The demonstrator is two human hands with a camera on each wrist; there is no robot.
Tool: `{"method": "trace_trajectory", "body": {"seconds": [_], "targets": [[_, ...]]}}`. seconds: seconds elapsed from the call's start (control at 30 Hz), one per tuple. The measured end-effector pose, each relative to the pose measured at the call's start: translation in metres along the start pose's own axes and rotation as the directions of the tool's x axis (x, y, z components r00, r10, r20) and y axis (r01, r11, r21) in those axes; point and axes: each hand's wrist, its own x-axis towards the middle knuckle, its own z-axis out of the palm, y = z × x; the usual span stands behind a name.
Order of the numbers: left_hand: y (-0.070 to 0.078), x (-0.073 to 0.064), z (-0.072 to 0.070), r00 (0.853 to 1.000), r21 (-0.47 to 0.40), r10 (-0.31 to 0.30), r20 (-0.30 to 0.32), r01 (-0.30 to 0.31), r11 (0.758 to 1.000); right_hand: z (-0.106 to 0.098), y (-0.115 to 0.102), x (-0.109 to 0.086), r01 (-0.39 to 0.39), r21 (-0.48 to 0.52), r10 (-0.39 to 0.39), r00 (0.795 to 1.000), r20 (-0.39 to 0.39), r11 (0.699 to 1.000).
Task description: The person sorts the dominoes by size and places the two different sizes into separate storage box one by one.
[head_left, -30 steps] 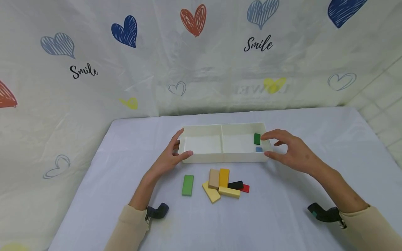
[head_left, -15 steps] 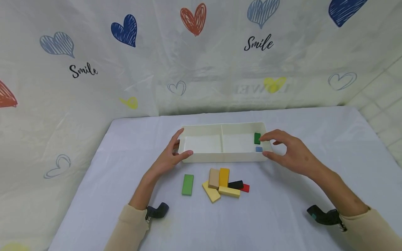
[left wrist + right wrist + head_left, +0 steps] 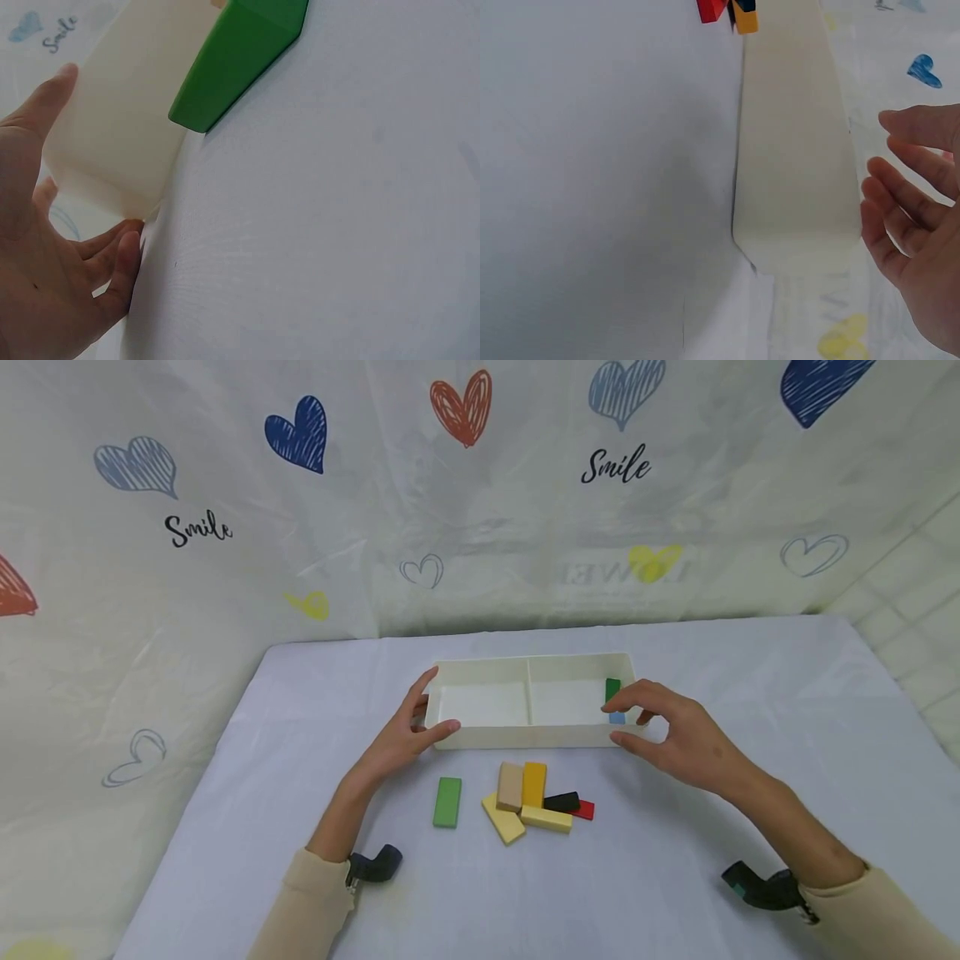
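A white two-compartment box point(image 3: 480, 737) stands on the cloth. My left hand point(image 3: 403, 737) grips its left end, thumb at the front rim and index finger reaching to the back corner; in the left wrist view the other fingers rest at the end wall. My right hand point(image 3: 682, 739) is over the box's right end, thumb and fingers apart with nothing between them, as the right wrist view shows too. Inside the right compartment lie a dark green block point(image 3: 612, 688) and a blue block point(image 3: 617, 718), both partly hidden behind the right index finger.
In front of the box lie a light green block point(image 3: 447, 802), a tan block point(image 3: 510, 787), an orange block point(image 3: 534, 785), a black block point(image 3: 562, 802), a red block point(image 3: 584, 810) and two pale yellow blocks point(image 3: 546, 820). A printed sheet point(image 3: 510, 510) hangs behind the table.
My right hand has moved left and a little toward the front, from the box's right edge to over the blue block. The left hand and the blocks have stayed put.
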Motion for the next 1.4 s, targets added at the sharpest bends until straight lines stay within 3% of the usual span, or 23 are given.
{"method": "trace_trajectory", "body": {"seconds": [0.47, 1.03, 1.4], "targets": [[0.0, 0.0, 0.0, 1.0, 0.003, 0.002, 0.001, -0.002, 1.0, 0.009, -0.011, -0.003, 0.056, 0.078, -0.055, 0.998, -0.016, 0.995], [-0.001, 0.0, 0.0, 1.0, 0.001, 0.019, -0.006, -0.019, 1.0, 0.024, -0.018, -0.01, -0.014, 0.129, -0.005, 0.989, 0.148, 0.992], [-0.001, 0.001, 0.0, 1.0, 0.004, 0.008, -0.005, -0.008, 1.0, 0.03, -0.018, -0.015, -0.039, 0.209, -0.02, 0.962, 0.272, 0.977]]}}
